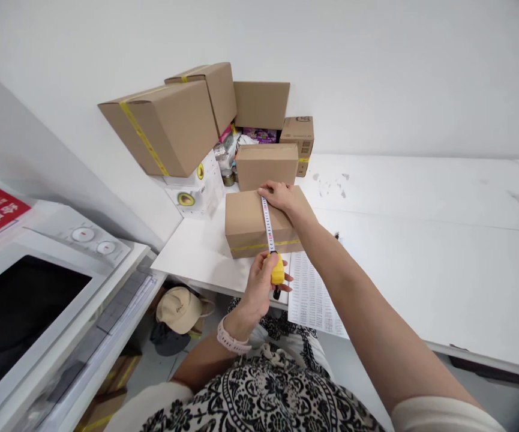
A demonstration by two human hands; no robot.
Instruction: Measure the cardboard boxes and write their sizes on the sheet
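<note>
A brown cardboard box (245, 219) with yellow tape along its front lies near the table's front edge. My left hand (261, 279) is closed around the yellow case of a tape measure (278, 271), just in front of the box. From the case, the white blade runs up across the box top to the far edge. There my right hand (279, 195) rests on the box, its fingertips at the blade's far end. Whether those fingers pinch the blade or press it down is hard to see. A printed sheet (313, 294) lies under my right forearm.
Behind stand a smaller cardboard box (266, 168), stacked taped boxes (182, 126) and white cartons with avocado pictures (203, 192). At left is a white microwave (56, 270) on a shelf. A beige cap (179, 309) sits below the white table (421, 252).
</note>
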